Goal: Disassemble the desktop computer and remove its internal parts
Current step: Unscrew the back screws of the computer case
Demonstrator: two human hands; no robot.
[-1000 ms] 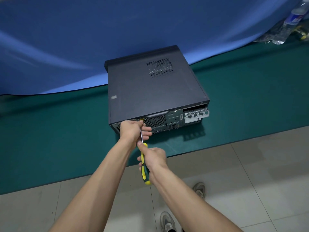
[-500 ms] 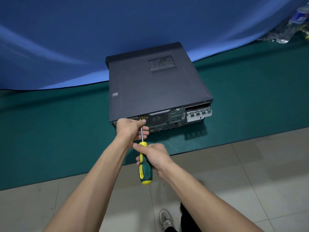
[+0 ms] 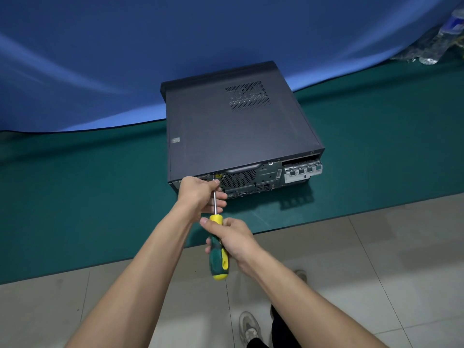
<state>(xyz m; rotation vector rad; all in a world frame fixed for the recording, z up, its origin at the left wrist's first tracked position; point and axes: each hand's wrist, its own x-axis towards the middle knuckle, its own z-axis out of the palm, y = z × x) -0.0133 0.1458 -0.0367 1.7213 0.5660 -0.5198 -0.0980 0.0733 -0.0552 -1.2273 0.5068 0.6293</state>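
Observation:
A black desktop computer case [image 3: 233,131] lies flat on the green mat [image 3: 88,197], its rear panel with fan grille and ports facing me. A screwdriver [image 3: 218,252] with a green and yellow handle points its tip at the top left of that rear panel. My right hand [image 3: 233,238] grips the handle. My left hand [image 3: 200,194] is curled around the metal shaft close to the tip, against the case's rear edge. The screw itself is hidden behind my left hand.
A blue cloth [image 3: 125,59] hangs behind the mat. Plastic bottles [image 3: 437,43] lie at the far right corner. The mat's front edge meets a tiled floor [image 3: 364,259], where a shoe [image 3: 248,327] shows below my arms.
My right hand has shifted its grip on the handle, turning the screwdriver. My left hand stays at the shaft. The camera has moved slightly.

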